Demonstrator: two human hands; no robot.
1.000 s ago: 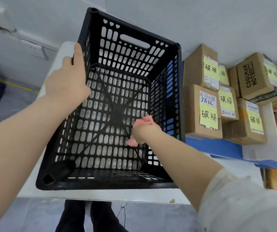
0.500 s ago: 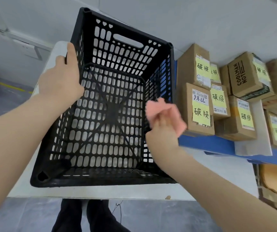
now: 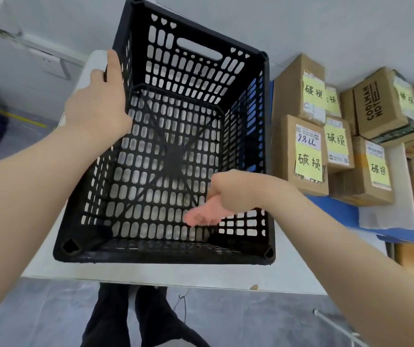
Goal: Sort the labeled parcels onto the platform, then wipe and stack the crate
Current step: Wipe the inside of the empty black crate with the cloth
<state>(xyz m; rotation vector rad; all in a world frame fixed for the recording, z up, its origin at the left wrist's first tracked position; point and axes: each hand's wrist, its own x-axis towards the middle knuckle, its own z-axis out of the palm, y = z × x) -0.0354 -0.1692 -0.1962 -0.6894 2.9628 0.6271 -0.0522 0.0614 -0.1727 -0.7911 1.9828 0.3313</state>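
On my feed the left hand sits on the left wall of the black crate, forearm reaching in from the lower left. Its fingers wrap over the rim, gripping it. The right arm comes in from the lower right with the wrist bent sharply down. The right hand is low inside the crate near the front right corner, its fingers closed on a pink cloth (blurred, so I cannot make out each finger).

The crate stands upright on the white counter. The labeled parcels are stacked on the blue platform just beside it to the right.

Half a second back the right hand was up against the crate's right wall with the cloth near the rim. It has since dropped toward the floor grid. The left hand's hold is unchanged.
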